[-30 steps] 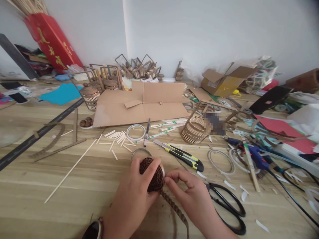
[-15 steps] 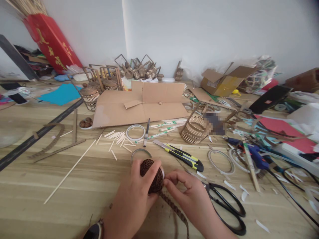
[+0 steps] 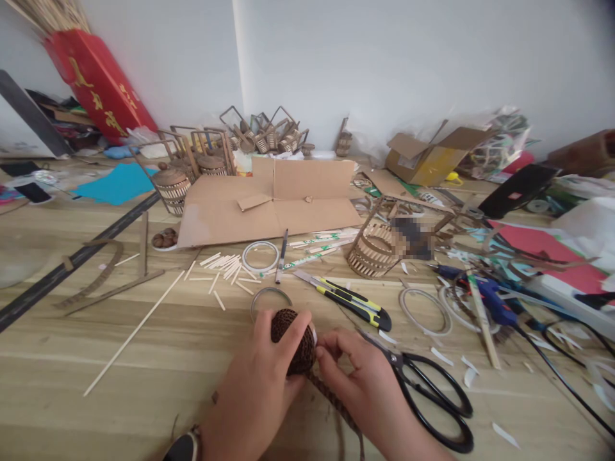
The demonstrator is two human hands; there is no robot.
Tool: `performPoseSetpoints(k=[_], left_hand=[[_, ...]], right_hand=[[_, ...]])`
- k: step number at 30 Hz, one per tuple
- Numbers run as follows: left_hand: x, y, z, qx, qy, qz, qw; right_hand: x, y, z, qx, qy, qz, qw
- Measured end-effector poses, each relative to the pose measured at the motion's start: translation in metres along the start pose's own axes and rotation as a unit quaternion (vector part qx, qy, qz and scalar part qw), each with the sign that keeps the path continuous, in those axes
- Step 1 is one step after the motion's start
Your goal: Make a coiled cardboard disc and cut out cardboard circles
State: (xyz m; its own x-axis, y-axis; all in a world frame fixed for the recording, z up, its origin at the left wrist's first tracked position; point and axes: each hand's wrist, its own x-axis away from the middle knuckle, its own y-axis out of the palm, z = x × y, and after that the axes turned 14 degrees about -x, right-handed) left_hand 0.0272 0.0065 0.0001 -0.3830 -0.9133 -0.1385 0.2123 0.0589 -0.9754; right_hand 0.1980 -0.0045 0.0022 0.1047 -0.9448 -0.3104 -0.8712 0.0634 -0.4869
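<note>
My left hand is closed around a dark brown, round coil of ridged strip, fingers over its top. The strip's loose tail runs down from the coil toward the front and passes beside my right hand. Thumb and forefinger of the right hand pinch at the coil's right edge, where a small white bit shows; what exactly they grip is hidden. Black-handled scissors lie just right of that hand. Behind the coil is a tape ring, and beyond it a yellow-black utility knife.
Short pale sticks, a pen and a slatted basket lie farther back. A cardboard sheet spreads behind them. On the right are a blue glue gun with its cable and paper scraps. Small baskets stand along the back.
My right hand has shifted slightly and turned, so more of the scissors shows beside it. The tail has moved a little closer to that hand. The left hand keeps its hold on the coil.
</note>
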Motion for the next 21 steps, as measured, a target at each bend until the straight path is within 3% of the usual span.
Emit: performPoseSetpoints(k=[9, 15, 21], left_hand=[[-0.0047, -0.0038, 0.0025, 0.029, -0.028, -0.006, 0.999], [-0.0068, -0.0025, -0.0043, 0.043, -0.027, 0.027, 0.998], [-0.0065, -0.0022, -0.0027, 0.043, -0.024, 0.019, 0.999]], right_hand=[[-0.0023, -0.0020, -0.0026, 0.034, -0.059, 0.022, 0.997], [0.0008, -0.0023, -0.0015, 0.055, -0.104, 0.045, 0.992], [0.0034, -0.0009, 0.0030, 0.069, -0.133, 0.032, 0.988]])
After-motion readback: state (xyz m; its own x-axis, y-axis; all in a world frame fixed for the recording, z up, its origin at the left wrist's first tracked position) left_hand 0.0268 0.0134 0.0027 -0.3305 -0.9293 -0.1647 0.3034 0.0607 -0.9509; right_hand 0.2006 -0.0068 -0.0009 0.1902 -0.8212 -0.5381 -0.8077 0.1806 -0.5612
